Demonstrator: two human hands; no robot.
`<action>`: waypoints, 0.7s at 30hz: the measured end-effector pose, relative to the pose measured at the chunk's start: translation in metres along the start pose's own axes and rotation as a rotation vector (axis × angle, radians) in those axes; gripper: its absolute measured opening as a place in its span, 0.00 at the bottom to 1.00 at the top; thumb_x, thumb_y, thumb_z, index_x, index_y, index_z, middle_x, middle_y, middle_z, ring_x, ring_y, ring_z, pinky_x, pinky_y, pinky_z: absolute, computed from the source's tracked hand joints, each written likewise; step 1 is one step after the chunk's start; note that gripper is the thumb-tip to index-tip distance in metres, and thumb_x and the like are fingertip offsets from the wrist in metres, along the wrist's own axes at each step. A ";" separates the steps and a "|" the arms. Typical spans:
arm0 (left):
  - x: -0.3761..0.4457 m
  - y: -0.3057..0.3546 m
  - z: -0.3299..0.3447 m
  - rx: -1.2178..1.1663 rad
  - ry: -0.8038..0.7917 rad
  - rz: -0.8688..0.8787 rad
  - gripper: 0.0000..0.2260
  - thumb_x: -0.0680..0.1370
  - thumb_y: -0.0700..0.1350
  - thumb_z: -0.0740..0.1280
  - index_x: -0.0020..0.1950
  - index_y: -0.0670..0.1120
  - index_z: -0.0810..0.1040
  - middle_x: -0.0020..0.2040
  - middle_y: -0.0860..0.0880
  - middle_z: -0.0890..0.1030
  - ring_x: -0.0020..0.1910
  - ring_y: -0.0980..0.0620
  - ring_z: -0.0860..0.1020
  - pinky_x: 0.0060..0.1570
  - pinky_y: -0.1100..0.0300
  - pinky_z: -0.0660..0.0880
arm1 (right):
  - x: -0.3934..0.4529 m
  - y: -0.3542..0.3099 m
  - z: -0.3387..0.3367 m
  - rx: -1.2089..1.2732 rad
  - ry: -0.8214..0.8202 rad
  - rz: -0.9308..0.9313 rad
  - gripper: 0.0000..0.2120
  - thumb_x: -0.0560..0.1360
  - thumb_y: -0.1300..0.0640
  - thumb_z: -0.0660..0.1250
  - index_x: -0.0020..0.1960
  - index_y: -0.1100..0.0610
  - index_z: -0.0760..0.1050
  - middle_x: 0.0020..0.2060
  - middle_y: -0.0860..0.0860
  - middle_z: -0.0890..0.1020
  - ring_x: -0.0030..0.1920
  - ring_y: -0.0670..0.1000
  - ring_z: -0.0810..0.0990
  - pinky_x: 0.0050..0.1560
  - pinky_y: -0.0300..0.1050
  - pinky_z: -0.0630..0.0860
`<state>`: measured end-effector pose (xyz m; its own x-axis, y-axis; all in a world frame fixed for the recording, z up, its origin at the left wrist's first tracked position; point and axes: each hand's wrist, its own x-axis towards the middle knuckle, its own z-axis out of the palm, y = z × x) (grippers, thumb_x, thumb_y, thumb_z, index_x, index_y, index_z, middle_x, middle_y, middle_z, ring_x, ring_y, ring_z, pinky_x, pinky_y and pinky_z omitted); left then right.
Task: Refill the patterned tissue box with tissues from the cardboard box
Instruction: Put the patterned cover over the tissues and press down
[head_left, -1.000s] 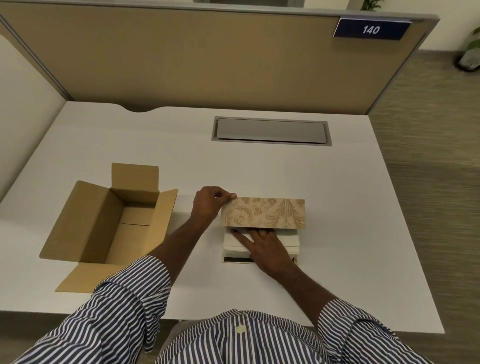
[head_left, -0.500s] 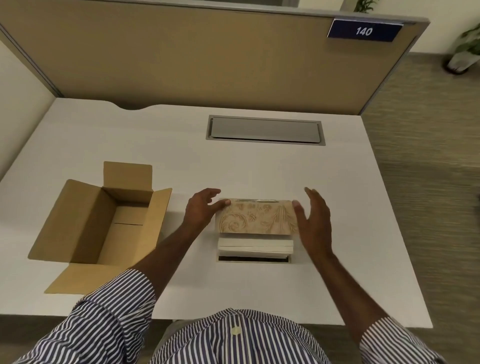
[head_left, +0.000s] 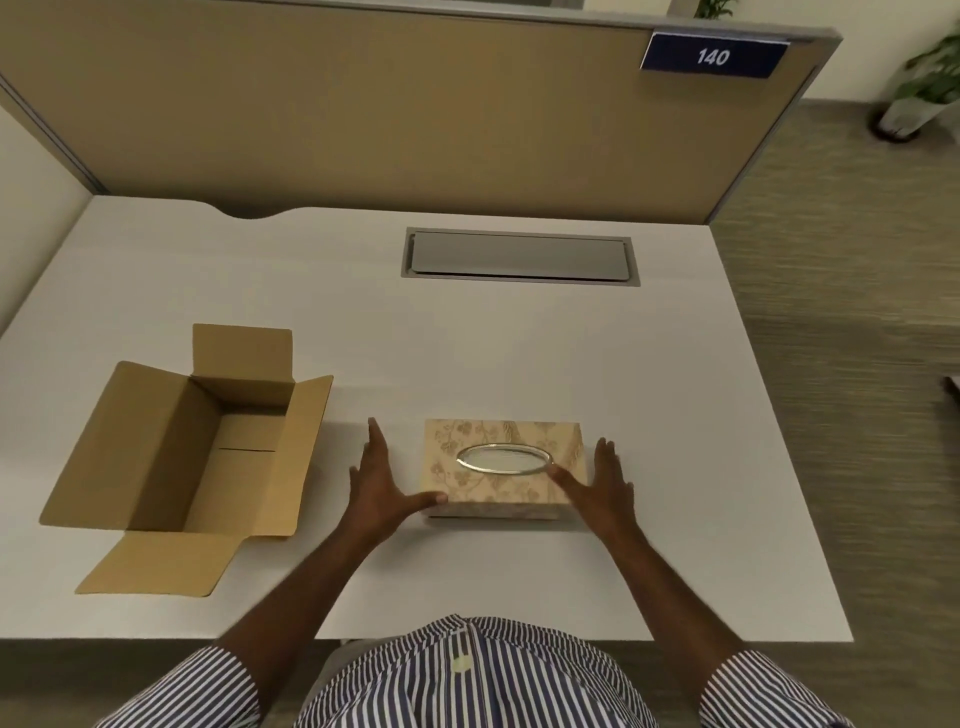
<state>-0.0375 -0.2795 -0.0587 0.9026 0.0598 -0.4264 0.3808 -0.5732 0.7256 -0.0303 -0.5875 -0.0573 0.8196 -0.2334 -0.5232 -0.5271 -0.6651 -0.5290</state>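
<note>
A white bench (head_left: 519, 343) fills the middle, with a curved notch in its far edge at the left. A grey hatch (head_left: 519, 255) is set flush in it near the back. Behind stands a tan partition (head_left: 363, 104) in a grey frame, bearing a blue sign (head_left: 714, 55) marked 140. To the right lies streaked grey-brown carpet (head_left: 841, 312); a potted plant (head_left: 919, 88) stands far off on it. The light is even and soft.

One head-worn view looks forward and steeply down from above the near edge of the desk (head_left: 519, 338), close, facing the partition (head_left: 363, 104).
</note>
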 end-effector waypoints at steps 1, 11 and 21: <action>-0.004 -0.006 0.004 0.007 -0.011 -0.008 0.68 0.58 0.65 0.78 0.80 0.50 0.31 0.83 0.47 0.46 0.82 0.44 0.46 0.78 0.40 0.42 | -0.002 0.005 0.003 -0.035 0.001 0.009 0.52 0.74 0.31 0.64 0.83 0.56 0.43 0.83 0.52 0.46 0.82 0.50 0.45 0.79 0.60 0.41; -0.007 -0.009 0.005 0.120 0.027 0.055 0.68 0.57 0.70 0.74 0.81 0.46 0.34 0.83 0.45 0.41 0.81 0.47 0.39 0.79 0.45 0.40 | -0.003 0.013 0.000 -0.112 0.082 -0.117 0.63 0.62 0.21 0.57 0.82 0.56 0.38 0.82 0.53 0.42 0.82 0.51 0.41 0.79 0.59 0.38; -0.005 0.003 -0.004 0.260 0.011 0.109 0.71 0.56 0.70 0.76 0.79 0.49 0.28 0.81 0.47 0.33 0.80 0.48 0.35 0.80 0.42 0.45 | -0.004 0.009 -0.007 -0.362 0.194 -0.256 0.64 0.63 0.18 0.53 0.82 0.60 0.37 0.82 0.57 0.41 0.82 0.55 0.40 0.80 0.61 0.40</action>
<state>-0.0400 -0.2787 -0.0524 0.9380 -0.0054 -0.3466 0.2186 -0.7669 0.6034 -0.0368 -0.5974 -0.0550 0.9579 -0.1348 -0.2536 -0.2187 -0.9147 -0.3397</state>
